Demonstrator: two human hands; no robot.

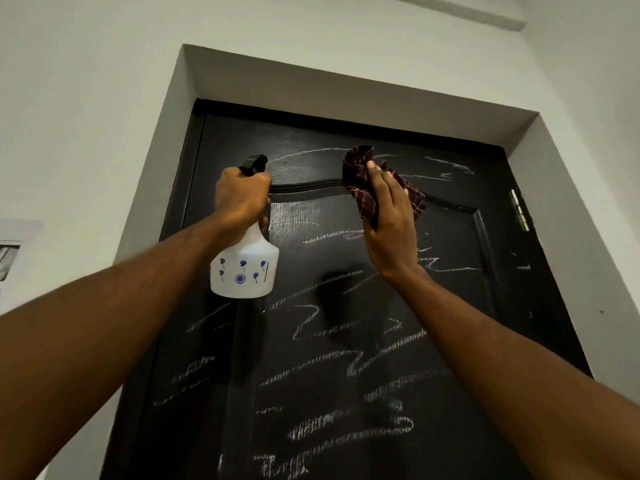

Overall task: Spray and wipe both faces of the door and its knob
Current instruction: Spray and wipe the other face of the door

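A black wooden door (346, 358) fills the middle of the view, covered with white chalk-like scribbles. My left hand (242, 199) grips the neck of a white spray bottle (246, 268) with blue flower prints, its black nozzle aimed at the upper door. My right hand (389, 223) presses a dark red patterned cloth (363, 181) against the upper panel, on the raised moulding. The door knob is out of view.
A grey recessed frame (346, 88) surrounds the door, set in pale walls. A metal hinge (519, 209) sits on the door's right edge. A paper or picture (14, 251) hangs on the left wall.
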